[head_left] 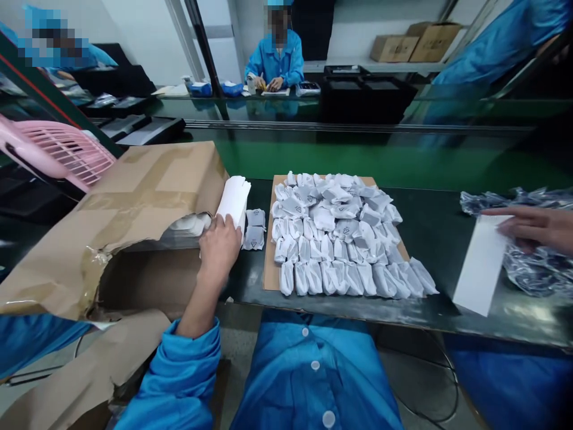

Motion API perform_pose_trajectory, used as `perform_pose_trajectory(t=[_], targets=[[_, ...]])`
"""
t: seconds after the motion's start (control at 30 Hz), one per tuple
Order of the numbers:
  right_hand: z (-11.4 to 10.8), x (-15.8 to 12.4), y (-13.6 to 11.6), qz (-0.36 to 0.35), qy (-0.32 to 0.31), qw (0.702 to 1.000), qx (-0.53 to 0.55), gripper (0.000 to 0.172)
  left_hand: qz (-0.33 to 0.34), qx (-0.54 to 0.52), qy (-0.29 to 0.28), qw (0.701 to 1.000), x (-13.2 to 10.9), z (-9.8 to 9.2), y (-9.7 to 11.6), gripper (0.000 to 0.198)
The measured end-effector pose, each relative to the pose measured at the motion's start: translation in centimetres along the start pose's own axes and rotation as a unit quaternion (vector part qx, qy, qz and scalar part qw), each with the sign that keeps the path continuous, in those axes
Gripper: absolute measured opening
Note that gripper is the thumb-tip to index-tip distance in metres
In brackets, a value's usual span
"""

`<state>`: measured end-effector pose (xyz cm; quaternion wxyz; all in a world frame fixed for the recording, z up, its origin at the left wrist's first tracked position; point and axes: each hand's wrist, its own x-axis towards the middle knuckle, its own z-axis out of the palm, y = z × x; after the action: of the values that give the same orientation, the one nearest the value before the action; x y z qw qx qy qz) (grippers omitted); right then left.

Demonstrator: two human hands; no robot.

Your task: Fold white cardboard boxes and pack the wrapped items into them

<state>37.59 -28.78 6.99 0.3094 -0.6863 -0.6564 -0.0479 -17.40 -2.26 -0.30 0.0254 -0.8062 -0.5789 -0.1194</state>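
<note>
My left hand (219, 245) has its fingers curled on the lower end of a stack of white folded paper pieces (233, 200) beside the torn carton. Two small grey-white wrapped packets (255, 230) lie just right of that stack. In front of me, many small items in whitish wrappers (335, 233) cover a flat cardboard sheet (270, 263), in rows at the near side and more loosely behind. My right hand is out of view. The hand at the right edge (532, 227) seems to be a neighbour's; it holds a flat white paper piece (481, 266).
A large taped carton (147, 185), torn open at its near side, stands at the left. A pink fan (62, 149) is behind it. Clear plastic bags (532, 269) lie at the right. Across the line a person in blue (280, 60) sits near black trays (362, 95).
</note>
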Motion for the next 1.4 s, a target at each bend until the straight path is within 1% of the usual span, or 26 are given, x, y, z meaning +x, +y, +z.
perform_pose_trajectory(t=[0.07, 0.1, 0.13, 0.17, 0.2, 0.23, 0.3, 0.33, 0.43, 0.5, 0.57, 0.63, 0.67, 0.73, 0.77, 0.83, 0.87, 0.9, 0.93, 1.0, 1.03, 1.07, 1.17, 1.23, 1.3, 1.4], targets=[[1.7, 0.8, -0.4, 0.012, -0.013, 0.993, -0.114, 0.06, -0.015, -0.007, 0.019, 1.0, -0.2, 0.1, 0.6, 0.04], [2.7, 1.1, -1.7, 0.029, 0.01, 0.98, -0.195, 0.068, -0.025, -0.013, 0.03, 0.999, -0.3, 0.1, 0.8, 0.038], [3.8, 1.3, -3.8, 0.046, 0.062, 0.959, -0.274, 0.073, -0.037, -0.02, 0.042, 0.998, -0.4, 0.1, 1.0, 0.036], [5.0, 1.4, -6.5, 0.069, 0.07, 0.938, -0.331, 0.071, -0.049, -0.028, 0.057, 0.997, -0.4, 0.2, 1.2, 0.033], [6.3, 1.3, -9.7, 0.088, 0.059, 0.937, -0.333, 0.062, -0.062, -0.038, 0.075, 0.995, -0.4, 0.4, 1.2, 0.03], [7.8, 1.2, -13.1, 0.088, 0.037, 0.959, -0.268, 0.051, -0.074, -0.05, 0.095, 0.991, -0.3, 0.7, 1.2, 0.027], [11.1, 1.0, -20.1, 0.065, -0.003, 0.997, -0.031, 0.037, -0.094, -0.077, 0.142, 0.982, -0.3, 1.4, 1.1, 0.025], [12.7, 1.0, -23.2, 0.067, -0.054, 0.993, 0.076, 0.035, -0.098, -0.092, 0.167, 0.977, -0.3, 1.8, 1.0, 0.025], [17.4, 1.7, -30.0, 0.065, -0.199, 0.932, 0.296, 0.04, -0.096, -0.131, 0.246, 0.956, -0.6, 2.6, 0.7, 0.028], [20.0, 2.7, -32.5, 0.08, -0.216, 0.892, 0.388, 0.048, -0.087, -0.152, 0.303, 0.937, -1.2, 2.5, 1.1, 0.034], [22.1, 3.9, -33.8, 0.115, -0.185, 0.856, 0.469, 0.063, -0.067, -0.169, 0.357, 0.916, -2.5, 2.0, 2.4, 0.035], [23.4, 5.0, -34.2, 0.147, -0.119, 0.829, 0.526, 0.069, 0.028, -0.191, 0.393, 0.899, -4.8, 1.3, 4.2, 0.028], [23.6, 5.4, -34.0, 0.156, -0.083, 0.824, 0.539, 0.064, 0.109, -0.207, 0.4, 0.886, -6.1, 0.9, 5.2, 0.026], [22.9, 5.8, -32.9, 0.153, -0.044, 0.835, 0.527, 0.048, 0.245, -0.246, 0.349, 0.87, -8.9, -0.3, 6.5, 0.042], [22.0, 5.8, -31.9, 0.137, -0.064, 0.849, 0.507, 0.041, 0.253, -0.281, 0.343, 0.86, -10.1, -1.1, 6.7, 0.052], [19.5, 5.6, -29.7, 0.067, -0.192, 0.875, 0.44, 0.031, 0.16, -0.409, 0.362, 0.822, -11.5, -2.9, 6.1, 0.068], [18.1, 5.4, -28.5, 0.015, -0.282, 0.873, 0.398, 0.026, 0.109, -0.485, 0.34, 0.798, -11.6, -3.8, 5.4, 0.074], [16.7, 5.2, -27.6, -0.034, -0.361, 0.86, 0.358, 0.021, 0.079, -0.543, 0.27, 0.791, -11.4, -4.5, 4.6, 0.079], [15.4, 5.0, -26.8, -0.074, -0.422, 0.846, 0.319, 0.016, 0.069, -0.568, 0.173, 0.802, -11.0, -5.1, 3.9, 0.077], [13.8, 4.3, -26.3, -0.118, -0.469, 0.844, 0.234, 0.012, 0.071, -0.546, -0.021, 0.835, -10.1, -5.2, 2.7, 0.054], [13.4, 3.7, -26.5, -0.122, -0.454, 0.863, 0.183, 0.013, 0.062, -0.525, -0.075, 0.846, -9.8, -4.8, 2.4, 0.039], [13.4, 2.9, -26.9, -0.121, -0.419, 0.891, 0.125, 0.018, 0.042, -0.521, -0.1, 0.846, -9.7, -4.2, 2.3, 0.03], [14.6, -0.7, -28.8, -0.141, -0.259, 0.954, -0.045, 0.065, -0.051, -0.59, -0.124, 0.796, -10.6, -1.6, 2.1, 0.034], [15.9, -3.1, -29.8, -0.176, -0.177, 0.961, -0.121, 0.082, -0.084, -0.611, -0.159, 0.771, -11.6, -0.5, 1.9, 0.037], [16.8, -4.9, -30.3, -0.216, -0.143, 0.954, -0.154, 0.07, -0.072, -0.587, -0.197, 0.782, -12.4, -0.2, 1.5, 0.033], [17.3, -6.1, -30.4, -0.251, -0.128, 0.95, -0.135, 0.047, -0.022, -0.546, -0.233, 0.805, -12.8, -1.1, 1.3, 0.024]])
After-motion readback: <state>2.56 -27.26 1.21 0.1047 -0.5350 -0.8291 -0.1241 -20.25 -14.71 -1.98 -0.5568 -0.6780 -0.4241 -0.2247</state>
